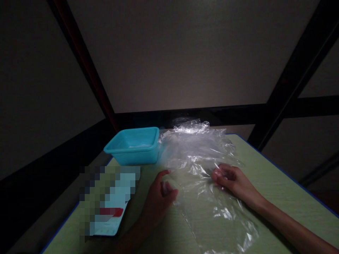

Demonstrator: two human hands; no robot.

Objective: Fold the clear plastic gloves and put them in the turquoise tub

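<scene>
A clear plastic bag (212,211) lies crumpled over the front middle of the green table. My right hand (230,180) has its fingers closed on the bag's right side. At the bag's left edge is my left hand (161,194), its thumb and fingers apart in a curved shape, with the thin film close to the fingertips. Behind both hands rests a heap of more clear plastic bags (196,144), shiny and wrinkled, beside the blue basin.
A blue rectangular basin (137,157) stands at the back left of the green table (280,183). Nearer, on the left, lies a pale blue flat object (108,225) with a red mark, partly pixelated. Dark-framed wall panels rise behind the table.
</scene>
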